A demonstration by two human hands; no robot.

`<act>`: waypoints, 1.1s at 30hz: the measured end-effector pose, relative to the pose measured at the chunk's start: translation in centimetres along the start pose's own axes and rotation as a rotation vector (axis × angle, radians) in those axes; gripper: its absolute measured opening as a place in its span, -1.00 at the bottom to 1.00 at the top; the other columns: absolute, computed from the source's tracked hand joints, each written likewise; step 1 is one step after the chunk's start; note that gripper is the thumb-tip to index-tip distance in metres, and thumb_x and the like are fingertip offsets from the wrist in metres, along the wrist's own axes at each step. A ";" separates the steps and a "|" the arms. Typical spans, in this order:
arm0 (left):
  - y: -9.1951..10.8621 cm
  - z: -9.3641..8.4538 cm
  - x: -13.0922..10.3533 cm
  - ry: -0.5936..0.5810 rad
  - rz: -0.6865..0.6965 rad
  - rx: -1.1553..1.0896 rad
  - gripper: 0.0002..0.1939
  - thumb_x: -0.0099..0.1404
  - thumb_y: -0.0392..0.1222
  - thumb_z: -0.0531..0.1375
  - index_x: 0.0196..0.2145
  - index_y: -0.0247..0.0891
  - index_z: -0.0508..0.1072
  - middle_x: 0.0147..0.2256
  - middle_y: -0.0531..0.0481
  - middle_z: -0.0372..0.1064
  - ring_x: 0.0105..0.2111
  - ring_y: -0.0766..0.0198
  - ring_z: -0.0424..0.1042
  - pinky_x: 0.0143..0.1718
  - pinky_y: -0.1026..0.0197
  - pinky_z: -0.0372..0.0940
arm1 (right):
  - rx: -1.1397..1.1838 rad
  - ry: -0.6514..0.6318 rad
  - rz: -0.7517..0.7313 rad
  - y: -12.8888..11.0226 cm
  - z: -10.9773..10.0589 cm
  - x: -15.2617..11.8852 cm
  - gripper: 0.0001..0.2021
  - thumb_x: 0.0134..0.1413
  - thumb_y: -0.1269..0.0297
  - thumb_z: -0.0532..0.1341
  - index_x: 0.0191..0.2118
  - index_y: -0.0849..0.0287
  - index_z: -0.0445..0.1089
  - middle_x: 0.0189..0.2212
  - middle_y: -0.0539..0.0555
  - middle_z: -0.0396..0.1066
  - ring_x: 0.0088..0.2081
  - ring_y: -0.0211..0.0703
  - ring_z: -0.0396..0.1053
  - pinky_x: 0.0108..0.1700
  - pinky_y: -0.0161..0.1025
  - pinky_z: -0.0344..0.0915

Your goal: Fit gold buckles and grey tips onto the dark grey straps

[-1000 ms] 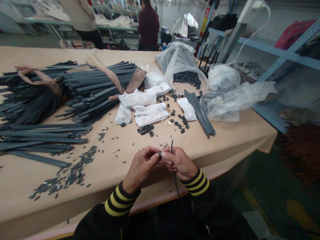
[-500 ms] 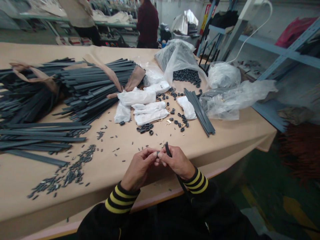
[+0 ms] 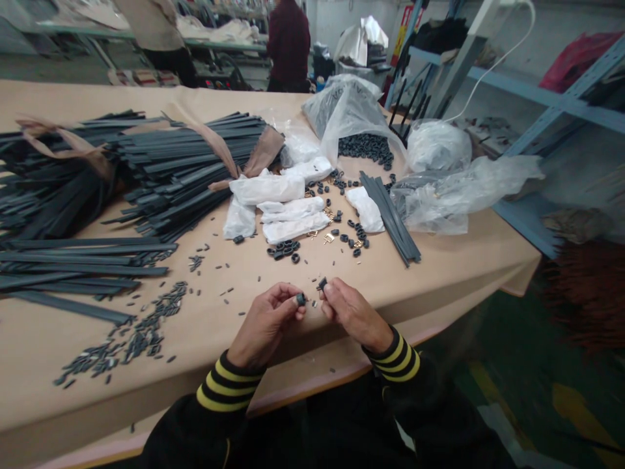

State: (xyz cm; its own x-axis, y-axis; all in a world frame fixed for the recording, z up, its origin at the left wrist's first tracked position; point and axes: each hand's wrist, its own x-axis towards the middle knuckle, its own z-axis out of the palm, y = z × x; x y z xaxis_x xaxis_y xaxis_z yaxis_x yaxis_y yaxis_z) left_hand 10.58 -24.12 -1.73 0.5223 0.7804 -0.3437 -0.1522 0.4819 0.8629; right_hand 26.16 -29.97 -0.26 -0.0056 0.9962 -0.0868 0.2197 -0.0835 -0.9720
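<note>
Your left hand pinches a small dark loop above the near table edge; your right hand grips a dark strip end (white paper-wrapped packets lie beyond).

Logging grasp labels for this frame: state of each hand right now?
Left hand: closed, pinching a small dark loop.
Right hand: closed, fingertips on the end of a dark strap.
</note>
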 end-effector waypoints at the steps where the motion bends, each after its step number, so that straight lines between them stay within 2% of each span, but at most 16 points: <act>1: 0.0 -0.1 0.0 0.000 -0.005 -0.012 -0.85 0.05 -0.27 0.24 -0.40 -0.32 0.35 -0.56 0.09 0.35 -0.57 0.47 0.30 -0.50 0.42 0.19 | -0.025 -0.004 0.001 0.0 -0.1 -0.1 -0.71 0.20 0.14 -0.13 -0.41 0.19 0.16 -0.64 -0.09 0.13 -0.58 -0.35 0.11 -0.45 -0.37 0.09; 7: 0.0 -0.1 0.1 0.001 0.048 0.064 -0.85 0.04 -0.25 0.25 -0.41 -0.33 0.37 -0.55 0.07 0.36 -0.56 0.43 0.31 -0.48 0.36 0.21 | -0.316 -0.027 -0.068 0.0 0.0 -0.3 -0.76 0.12 0.30 0.00 -0.56 0.19 0.14 -0.65 -0.09 0.08 -0.58 -0.36 0.05 -0.50 -0.37 -0.03; 11: -0.3 0.5 -0.1 0.042 0.108 0.315 -0.88 0.08 -0.24 0.20 -0.39 -0.33 0.41 -0.57 0.07 0.36 -0.56 0.38 0.32 -0.49 0.32 0.23 | -0.428 -0.073 -0.098 -0.1 -0.3 -0.1 -0.75 0.10 0.33 0.01 -0.58 0.18 0.09 -0.66 -0.09 0.05 -0.58 -0.35 0.03 -0.50 -0.35 -0.08; 15: -0.9 1.6 -0.7 0.167 0.343 0.608 -0.87 0.15 -0.25 0.12 -0.35 -0.29 0.43 -0.50 0.03 0.37 -0.51 0.33 0.35 -0.41 0.28 0.26 | -0.416 -0.091 -0.095 0.2 -0.5 0.0 -0.75 0.14 0.32 -0.02 -0.56 0.18 0.10 -0.66 -0.08 0.08 -0.58 -0.34 0.06 -0.48 -0.35 -0.05; 18: -1.5 2.2 -1.0 0.205 0.483 0.646 -0.85 0.19 -0.22 0.07 -0.33 -0.27 0.42 -0.37 -0.02 0.37 -0.41 0.31 0.36 -0.32 0.26 0.27 | -0.322 -0.057 -0.092 0.6 -0.1 -0.1 -0.74 0.18 0.28 -0.08 -0.52 0.18 0.12 -0.63 -0.06 0.13 -0.55 -0.33 0.12 -0.45 -0.35 0.02; 20: -1.7 2.2 -0.9 0.200 0.436 0.594 -0.85 0.20 -0.19 0.08 -0.35 -0.27 0.41 -0.39 -0.01 0.37 -0.41 0.31 0.37 -0.32 0.26 0.27 | -0.256 -0.049 -0.084 0.8 0.4 -0.3 -0.72 0.20 0.25 -0.10 -0.50 0.18 0.13 -0.61 -0.05 0.14 -0.54 -0.32 0.14 -0.45 -0.36 0.04; 23: -1.6 2.3 -0.6 0.181 0.271 0.444 -0.85 0.15 -0.14 0.14 -0.38 -0.29 0.38 -0.53 0.08 0.33 -0.53 0.35 0.33 -0.46 0.31 0.25 | -0.183 0.014 -0.039 1.0 1.1 -0.5 -0.71 0.22 0.18 -0.13 -0.47 0.17 0.11 -0.63 -0.07 0.14 -0.57 -0.33 0.14 -0.47 -0.36 0.06; 27: -1.9 2.6 -0.4 0.148 0.167 0.255 -0.81 0.09 -0.14 0.20 -0.40 -0.28 0.28 -0.59 0.16 0.26 -0.63 0.43 0.26 -0.57 0.36 0.20 | -0.173 0.106 0.003 0.8 1.7 -0.3 -0.73 0.21 0.10 -0.14 -0.23 0.19 0.12 -0.59 -0.03 0.25 -0.49 -0.26 0.27 -0.40 -0.33 0.14; 30: -2.2 2.6 -0.4 0.056 0.125 0.205 -0.79 0.11 -0.10 0.18 -0.40 -0.27 0.26 -0.62 0.18 0.24 -0.66 0.45 0.23 -0.60 0.37 0.18 | -0.195 0.060 0.024 0.6 1.8 -0.2 -0.68 0.21 0.07 -0.14 -0.14 0.22 0.09 -0.56 0.02 0.33 -0.43 -0.21 0.34 -0.36 -0.31 0.18; 33: -1.9 2.3 -0.5 -0.003 0.057 0.286 -0.77 0.15 -0.06 0.13 -0.46 -0.30 0.27 -0.65 0.15 0.23 -0.68 0.45 0.22 -0.61 0.37 0.16 | -0.214 0.010 0.001 0.5 1.6 0.0 -0.71 0.20 0.09 -0.12 -0.19 0.21 0.12 -0.57 0.01 0.35 -0.45 -0.22 0.35 -0.37 -0.32 0.18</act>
State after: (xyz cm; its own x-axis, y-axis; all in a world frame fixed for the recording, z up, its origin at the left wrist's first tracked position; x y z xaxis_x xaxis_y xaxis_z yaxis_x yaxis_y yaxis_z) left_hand 12.53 -26.31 -2.33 0.5226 0.8014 -0.2910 0.0615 0.3050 0.9504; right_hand 24.73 -30.09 -1.04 0.0047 0.9964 -0.0846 0.4223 -0.0786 -0.9031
